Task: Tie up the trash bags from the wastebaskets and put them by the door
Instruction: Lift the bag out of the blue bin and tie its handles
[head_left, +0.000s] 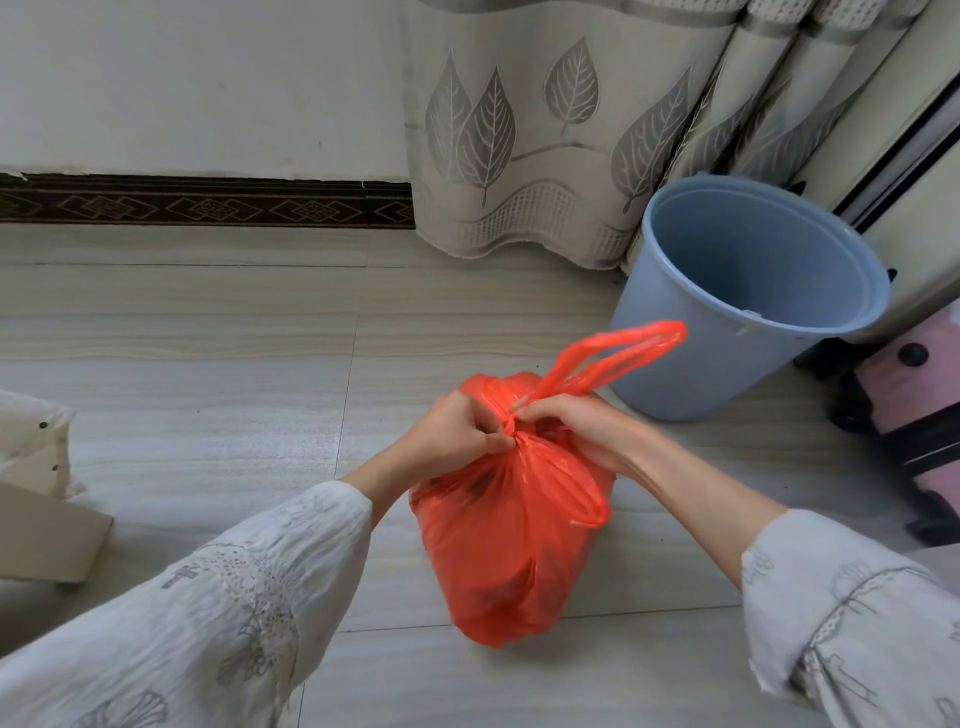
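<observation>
A full orange-red plastic trash bag (501, 551) stands on the tiled floor in the middle of the view. My left hand (449, 434) pinches the gathered plastic at the bag's neck. My right hand (574, 421) grips the neck from the other side, fingers curled round the twisted handles. One handle loop sticks up to the right above my hands; the other loop hangs down the bag's front. A light blue wastebasket (753, 291) stands behind the bag at the right, with no bag inside.
A leaf-patterned curtain (545, 130) hangs to the floor behind the wastebasket. A pink and black case (914, 415) sits at the right edge. Cardboard (47, 535) and a white item lie at the left edge. Wall and dark baseboard run along the back.
</observation>
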